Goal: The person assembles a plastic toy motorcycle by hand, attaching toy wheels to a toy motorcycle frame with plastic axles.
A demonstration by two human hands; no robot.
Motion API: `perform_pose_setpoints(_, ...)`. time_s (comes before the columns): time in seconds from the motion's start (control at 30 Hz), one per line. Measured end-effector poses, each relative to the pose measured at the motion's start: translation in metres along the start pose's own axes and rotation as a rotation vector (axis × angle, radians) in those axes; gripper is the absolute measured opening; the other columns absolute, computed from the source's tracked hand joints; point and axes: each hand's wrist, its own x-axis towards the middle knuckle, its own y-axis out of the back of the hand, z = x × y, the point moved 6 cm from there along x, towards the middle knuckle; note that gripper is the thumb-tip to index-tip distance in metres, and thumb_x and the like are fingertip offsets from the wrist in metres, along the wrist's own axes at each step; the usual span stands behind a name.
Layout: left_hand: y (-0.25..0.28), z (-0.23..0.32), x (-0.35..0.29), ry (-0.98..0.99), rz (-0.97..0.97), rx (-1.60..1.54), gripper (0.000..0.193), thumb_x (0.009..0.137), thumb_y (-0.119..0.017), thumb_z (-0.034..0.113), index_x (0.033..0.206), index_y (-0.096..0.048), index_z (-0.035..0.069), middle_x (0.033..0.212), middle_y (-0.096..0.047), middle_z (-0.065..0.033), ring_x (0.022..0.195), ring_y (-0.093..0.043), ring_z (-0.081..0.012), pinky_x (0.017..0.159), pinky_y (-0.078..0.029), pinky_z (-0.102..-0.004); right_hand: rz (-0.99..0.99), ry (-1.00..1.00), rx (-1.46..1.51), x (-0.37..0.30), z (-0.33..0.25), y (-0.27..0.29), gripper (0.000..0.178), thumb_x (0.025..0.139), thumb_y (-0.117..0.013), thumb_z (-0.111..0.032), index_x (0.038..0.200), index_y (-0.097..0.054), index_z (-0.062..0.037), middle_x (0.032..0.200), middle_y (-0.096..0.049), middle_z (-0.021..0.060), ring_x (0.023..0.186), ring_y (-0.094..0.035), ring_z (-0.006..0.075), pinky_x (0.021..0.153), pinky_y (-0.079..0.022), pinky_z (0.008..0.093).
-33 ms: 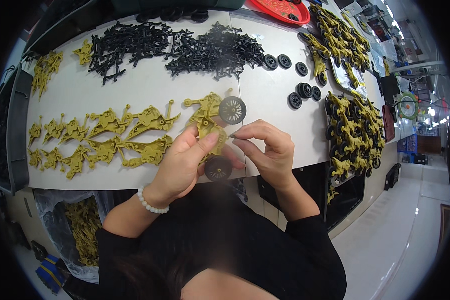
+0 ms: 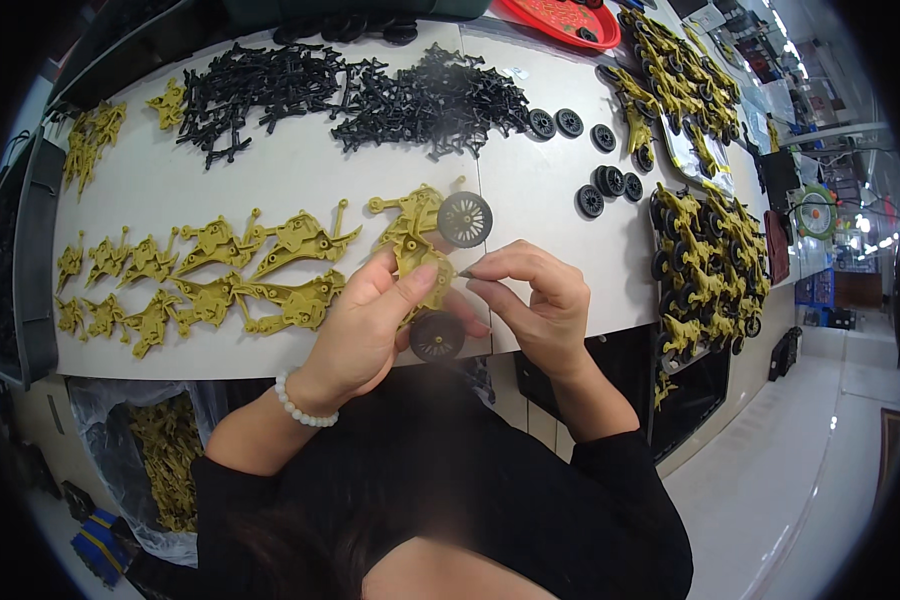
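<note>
My left hand (image 2: 370, 315) grips a yellow toy motorcycle body (image 2: 432, 285) over the table's near edge, thumb on top. A black spoked wheel (image 2: 437, 337) sits at its near end. Just beyond lies another yellow portion (image 2: 410, 215) with a second black wheel (image 2: 465, 220); I cannot tell whether it is joined to the held body. My right hand (image 2: 535, 300) is closed in a pinch beside the body, thumb and forefinger on a tiny greyish piece (image 2: 464, 273), too small to name. Left of my hands, yellow body halves (image 2: 205, 245) lie in two rows.
Heaps of small black parts (image 2: 260, 85) cover the table's back. Several loose black wheels (image 2: 590, 201) lie at the right, near stacked yellow bodies with wheels (image 2: 710, 270). A red tray (image 2: 610, 30) stands at the back; a dark bin (image 2: 35, 270) borders the left side.
</note>
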Motion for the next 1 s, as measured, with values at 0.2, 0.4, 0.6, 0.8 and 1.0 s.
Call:
perform_pose_setpoints(0.2,0.0,-0.002,0.001,0.011,0.008,-0.007,0.035,0.098,-0.037,0.016,0.129,-0.037,0.0,0.095,-0.06,-0.0185,0.084,-0.065,-0.0317,0.077,-0.055,-0.0403,-0.006,0.065,-0.113,0.0,-0.002,-0.001,0.017,0.069,-0.07,0.005,0.085,-0.067,-0.0021,0.08,-0.065,0.0082,0.073,-0.062,0.0209,0.064,-0.049,0.0297)
perform_pose_setpoints(0.4,0.005,-0.006,0.003,0.0,0.023,-0.018,0.024,0.099,-0.039,0.014,0.114,-0.04,-0.004,0.096,-0.062,-0.0173,0.083,-0.067,-0.0249,0.073,-0.057,-0.0319,-0.056,0.256,-0.323,0.002,-0.013,-0.005,0.02,0.066,-0.069,0.009,0.083,-0.066,-0.0008,0.075,-0.065,0.0091,0.068,-0.063,0.0207,0.059,-0.049,0.0286)
perform_pose_setpoints(0.6,0.005,0.002,0.001,-0.063,0.0,0.165,0.023,0.098,-0.041,0.014,0.112,-0.044,-0.004,0.1,-0.062,-0.017,0.083,-0.067,-0.0232,0.073,-0.056,-0.0302,-0.078,0.283,-0.339,0.003,-0.019,-0.008,0.016,0.067,-0.069,0.007,0.081,-0.065,-0.0003,0.074,-0.064,0.0089,0.068,-0.063,0.0204,0.06,-0.049,0.0287)
perform_pose_setpoints(0.8,0.017,0.012,-0.007,0.009,-0.005,0.002,0.026,0.098,-0.041,0.016,0.117,-0.044,-0.002,0.096,-0.063,-0.0161,0.082,-0.067,-0.0258,0.072,-0.056,-0.0325,-0.4,-0.058,-0.119,0.049,-0.005,0.008,0.016,0.073,-0.072,-0.003,0.088,-0.068,0.0019,0.076,-0.066,0.008,0.07,-0.064,0.0147,0.065,-0.05,0.0263)
perform_pose_setpoints(1.0,0.037,0.011,-0.023,0.125,0.064,-0.001,0.037,0.098,-0.036,0.022,0.125,-0.042,-0.002,0.098,-0.061,-0.0246,0.081,-0.066,-0.0361,0.077,-0.054,-0.0405,-0.367,0.063,-0.372,0.142,0.01,-0.028,0.015,0.078,-0.068,-0.013,0.088,-0.069,-0.001,0.082,-0.066,0.0096,0.075,-0.062,0.0169,0.069,-0.048,0.0289)
